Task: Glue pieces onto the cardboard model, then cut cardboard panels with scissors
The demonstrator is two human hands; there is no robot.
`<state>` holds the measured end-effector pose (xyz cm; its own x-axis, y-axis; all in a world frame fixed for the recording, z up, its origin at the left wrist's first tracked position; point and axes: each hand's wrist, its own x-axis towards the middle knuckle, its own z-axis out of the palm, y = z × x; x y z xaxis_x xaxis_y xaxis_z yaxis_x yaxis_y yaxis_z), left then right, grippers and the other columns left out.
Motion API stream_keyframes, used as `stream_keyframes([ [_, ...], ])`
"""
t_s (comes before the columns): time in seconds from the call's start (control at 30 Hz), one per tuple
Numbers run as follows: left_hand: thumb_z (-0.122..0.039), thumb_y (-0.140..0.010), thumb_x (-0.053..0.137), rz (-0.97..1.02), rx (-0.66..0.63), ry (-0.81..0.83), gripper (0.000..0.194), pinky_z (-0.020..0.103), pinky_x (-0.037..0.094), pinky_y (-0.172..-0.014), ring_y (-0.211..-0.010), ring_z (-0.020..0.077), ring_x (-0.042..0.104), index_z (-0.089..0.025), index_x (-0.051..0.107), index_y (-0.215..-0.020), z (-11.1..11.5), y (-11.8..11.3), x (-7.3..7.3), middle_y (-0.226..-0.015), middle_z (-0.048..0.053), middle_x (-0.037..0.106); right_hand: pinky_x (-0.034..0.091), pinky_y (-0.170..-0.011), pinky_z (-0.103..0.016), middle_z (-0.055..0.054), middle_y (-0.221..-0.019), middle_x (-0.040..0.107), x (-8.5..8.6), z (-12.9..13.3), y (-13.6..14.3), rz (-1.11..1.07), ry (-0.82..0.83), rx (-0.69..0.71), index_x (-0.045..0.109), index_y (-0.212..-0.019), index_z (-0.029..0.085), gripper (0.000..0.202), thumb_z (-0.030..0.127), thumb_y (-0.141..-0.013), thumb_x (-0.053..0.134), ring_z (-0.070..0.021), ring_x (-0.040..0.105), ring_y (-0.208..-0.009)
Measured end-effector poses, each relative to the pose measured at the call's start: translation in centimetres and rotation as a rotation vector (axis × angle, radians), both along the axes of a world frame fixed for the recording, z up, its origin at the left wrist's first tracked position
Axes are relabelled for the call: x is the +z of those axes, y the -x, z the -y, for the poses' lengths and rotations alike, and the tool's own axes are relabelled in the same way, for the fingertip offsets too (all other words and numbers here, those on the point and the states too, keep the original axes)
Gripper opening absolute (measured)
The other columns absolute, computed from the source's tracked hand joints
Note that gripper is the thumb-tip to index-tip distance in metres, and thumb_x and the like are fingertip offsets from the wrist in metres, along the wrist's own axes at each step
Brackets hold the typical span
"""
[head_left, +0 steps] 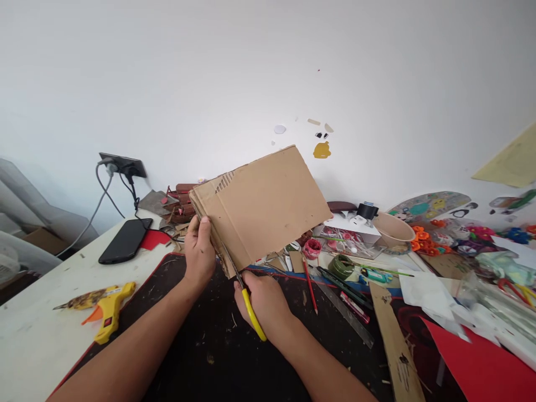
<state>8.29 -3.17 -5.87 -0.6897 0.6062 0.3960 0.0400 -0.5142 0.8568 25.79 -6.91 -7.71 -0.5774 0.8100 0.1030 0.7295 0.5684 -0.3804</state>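
Observation:
A brown cardboard piece is held up and tilted in front of the wall, its upper left corner torn so the corrugation shows. My left hand grips its left edge, thumb on the front face and the other fingers mostly hidden. In my right hand is a pair of scissors with yellow handles. The blades lie at the cardboard's lower left edge, along a narrow strip there. How far the blades are apart cannot be made out.
A yellow glue gun and a black phone lie on the white table at left. To the right are a red pencil, a ruler, a wooden strip and red paper. Scraps litter the dark mat.

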Motion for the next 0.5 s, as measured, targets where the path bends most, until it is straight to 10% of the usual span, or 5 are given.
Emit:
stream_keyframes([
  [0.17, -0.072, -0.091, 0.067, 0.027, 0.067, 0.008, 0.048, 0.031, 0.054, -0.072, -0.081, 0.0208, 0.063, -0.024, 0.069, -0.093, -0.1, 1.0, 1.3, -0.089, 0.004, 0.068, 0.034, -0.063, -0.029, -0.007, -0.078, 0.078, -0.4, -0.4, -0.3, -0.130, 0.008, 0.025, 0.071, -0.089, 0.021, 0.017, 0.031, -0.100, 0.064, -0.0202, 0.071, -0.069],
  [0.33, -0.067, -0.082, 0.079, 0.214, -0.088, -0.057, 0.047, 0.024, 0.026, -0.040, -0.046, 0.0100, 0.028, -0.025, 0.058, -0.081, -0.8, 2.0, 1.9, -0.060, -0.008, 0.037, 0.034, -0.058, -0.025, -0.003, -0.068, 0.072, -0.8, -0.9, -0.7, -0.250, 0.080, 0.033, 0.068, -0.083, 0.021, 0.017, 0.031, -0.098, 0.066, -0.0160, 0.064, -0.059],
  [0.5, -0.065, -0.086, 0.076, 0.088, -0.107, -0.027, 0.045, 0.024, 0.047, -0.058, -0.067, 0.0149, 0.056, -0.023, 0.072, -0.096, -0.9, 2.3, 1.8, -0.080, 0.000, 0.065, 0.035, -0.059, -0.026, -0.003, -0.068, 0.073, -0.5, -0.9, -0.8, -0.259, 0.062, 0.041, 0.069, -0.084, 0.022, 0.018, 0.034, -0.097, 0.068, -0.0172, 0.065, -0.060],
])
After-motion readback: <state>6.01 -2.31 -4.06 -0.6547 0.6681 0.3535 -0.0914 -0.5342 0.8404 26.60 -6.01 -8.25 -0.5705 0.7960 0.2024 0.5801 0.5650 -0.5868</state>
